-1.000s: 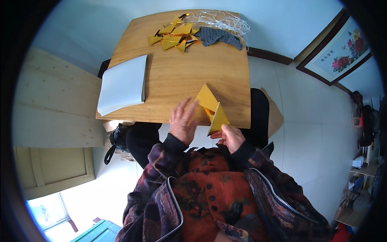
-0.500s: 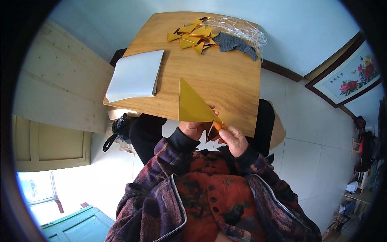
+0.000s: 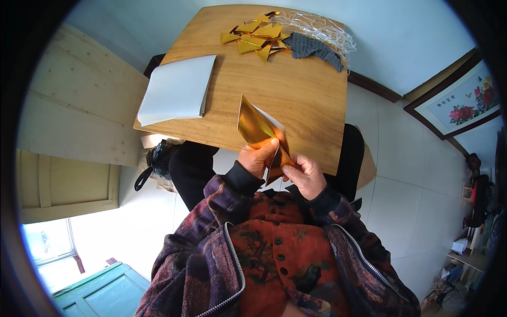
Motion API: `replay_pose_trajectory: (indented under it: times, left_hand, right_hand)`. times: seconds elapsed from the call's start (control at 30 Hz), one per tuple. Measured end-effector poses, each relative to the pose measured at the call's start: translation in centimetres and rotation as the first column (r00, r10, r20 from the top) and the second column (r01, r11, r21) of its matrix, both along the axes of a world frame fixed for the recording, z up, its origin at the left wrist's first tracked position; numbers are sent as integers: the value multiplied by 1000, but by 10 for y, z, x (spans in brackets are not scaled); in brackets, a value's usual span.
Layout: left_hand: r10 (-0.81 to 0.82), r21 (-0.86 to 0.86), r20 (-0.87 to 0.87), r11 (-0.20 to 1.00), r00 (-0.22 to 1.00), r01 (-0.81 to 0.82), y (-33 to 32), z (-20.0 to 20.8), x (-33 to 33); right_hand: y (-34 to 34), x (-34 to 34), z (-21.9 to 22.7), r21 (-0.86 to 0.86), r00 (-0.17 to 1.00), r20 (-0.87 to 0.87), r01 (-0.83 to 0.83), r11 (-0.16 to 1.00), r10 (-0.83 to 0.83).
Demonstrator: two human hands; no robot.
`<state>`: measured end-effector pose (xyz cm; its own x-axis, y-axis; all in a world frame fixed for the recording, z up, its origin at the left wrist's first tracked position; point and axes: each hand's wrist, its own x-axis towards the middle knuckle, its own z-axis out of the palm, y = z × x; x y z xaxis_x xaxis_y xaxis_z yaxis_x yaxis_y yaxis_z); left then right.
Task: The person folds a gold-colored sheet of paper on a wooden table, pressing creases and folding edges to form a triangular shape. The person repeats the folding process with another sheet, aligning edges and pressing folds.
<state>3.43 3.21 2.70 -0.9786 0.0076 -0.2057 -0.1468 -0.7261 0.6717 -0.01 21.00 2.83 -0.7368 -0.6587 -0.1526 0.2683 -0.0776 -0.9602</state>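
Observation:
A folded sheet of shiny gold paper (image 3: pixel 255 126) is held up at the table's near edge, between my two hands. Its pale underside shows along the upper right edge. My left hand (image 3: pixel 257 156) grips it from the left, thumb lying on the gold face near a crease. With thumb and fingers, my right hand (image 3: pixel 305 175) pinches the lower right part of the same paper. Part of the fold between the hands is hidden by the fingers.
On the wooden table (image 3: pixel 227 79) a stack of white sheets (image 3: pixel 177 89) lies at the left. Several folded gold pieces (image 3: pixel 256 38) are heaped at the back, beside a grey knitted cloth (image 3: pixel 312 48) and a tangle of clear strips (image 3: pixel 319 27). A black bag (image 3: pixel 157 162) is at lower left.
The gold paper has turned from a flat triangle to a partly opened fold, showing its pale underside. My left thumb has come onto its front face. The view has shifted slightly.

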Motion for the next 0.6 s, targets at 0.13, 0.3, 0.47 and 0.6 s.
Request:
replay_pose_trajectory:
  times: [0.13, 0.3, 0.47, 0.6]
  left_hand:
    - [-67, -145, -149, 988, 987, 46, 1, 3, 4]
    - [-164, -372, -78, 920, 983, 124, -3, 5, 7]
    - [-17, -406, 23, 914, 1000, 25, 0, 8, 11]
    - [-249, -602, 127, 750, 960, 274, -6, 13, 9]
  right_hand:
    - [2, -1, -2, 16, 999, 38, 0, 1000, -1]
    - [6, -4, -3, 55, 998, 5, -64, 996, 64]
    - [18, -13, 0, 5, 990, 57, -133, 991, 133]
    - [19, -27, 3, -55, 986, 40, -159, 986, 161]
